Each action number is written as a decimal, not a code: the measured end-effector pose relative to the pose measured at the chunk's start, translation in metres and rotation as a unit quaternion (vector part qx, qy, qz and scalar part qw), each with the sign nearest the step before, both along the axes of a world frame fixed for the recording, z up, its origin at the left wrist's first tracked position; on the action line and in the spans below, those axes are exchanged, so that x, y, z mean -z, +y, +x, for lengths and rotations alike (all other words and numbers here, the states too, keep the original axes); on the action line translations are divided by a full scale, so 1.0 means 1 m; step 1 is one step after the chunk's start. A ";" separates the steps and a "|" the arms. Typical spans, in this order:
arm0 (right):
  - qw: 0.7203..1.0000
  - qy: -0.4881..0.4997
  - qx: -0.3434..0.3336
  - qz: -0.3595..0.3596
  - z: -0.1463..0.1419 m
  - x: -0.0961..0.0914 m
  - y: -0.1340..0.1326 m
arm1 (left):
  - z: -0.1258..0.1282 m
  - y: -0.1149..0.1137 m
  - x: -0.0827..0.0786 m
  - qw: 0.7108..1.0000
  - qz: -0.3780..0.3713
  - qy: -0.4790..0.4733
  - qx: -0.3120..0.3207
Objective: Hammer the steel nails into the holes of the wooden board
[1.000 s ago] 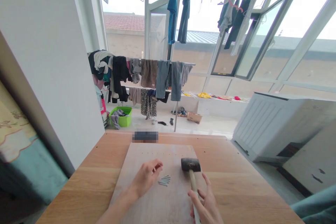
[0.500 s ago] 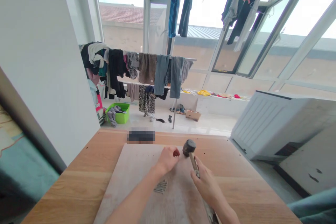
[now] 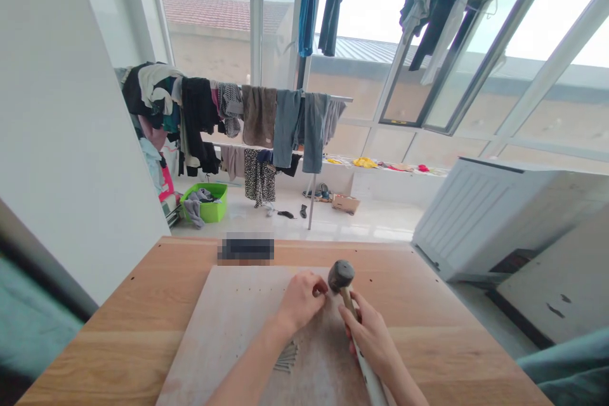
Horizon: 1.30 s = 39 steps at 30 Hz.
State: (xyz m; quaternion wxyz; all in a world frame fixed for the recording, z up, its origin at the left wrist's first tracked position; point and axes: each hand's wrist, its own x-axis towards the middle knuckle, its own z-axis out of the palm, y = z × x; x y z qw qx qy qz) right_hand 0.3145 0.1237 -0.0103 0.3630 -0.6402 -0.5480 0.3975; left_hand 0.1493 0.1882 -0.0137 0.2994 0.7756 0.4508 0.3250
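Note:
My right hand [image 3: 370, 328] is wrapped round the pale handle of a mallet [image 3: 341, 274] with a dark, rounded head. The head is over the far right part of a pale board [image 3: 190, 361], just right of my left hand [image 3: 303, 299]. Thumb and forefinger of my left hand are pinched together low over the board; what sits between them is too small to make out. A small pile of nails or screws [image 3: 286, 357] lies on the board beside my left forearm. A row of tiny dots runs along the board's far part.
The board lies on a wooden tabletop [image 3: 442, 342] with a few dark holes. A blurred-out dark item [image 3: 245, 248] is at its far edge. Beyond are a clothes rack with laundry [image 3: 259, 115], a green basket [image 3: 216, 205] and a white ribbed cabinet [image 3: 457, 216] at right.
The mallet's head has come down slightly closer to my left hand, and its handle shows more below my right hand. My left hand stays pinched; the whole view has shifted a little.

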 end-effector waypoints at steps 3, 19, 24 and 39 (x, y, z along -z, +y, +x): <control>1.000 0.014 0.015 -0.006 -0.001 0.002 0.001 | 0.002 0.002 0.002 1.000 0.002 0.014 0.003; 0.998 0.059 0.025 -0.009 -0.001 -0.003 -0.002 | 0.003 -0.001 0.001 0.999 0.024 0.037 -0.001; 0.995 0.090 0.038 0.004 -0.003 -0.006 -0.003 | 0.003 0.000 0.000 1.000 0.029 0.010 0.000; 0.958 0.285 0.035 -0.007 -0.001 -0.025 -0.018 | 0.003 0.002 0.006 0.998 -0.026 -0.052 0.000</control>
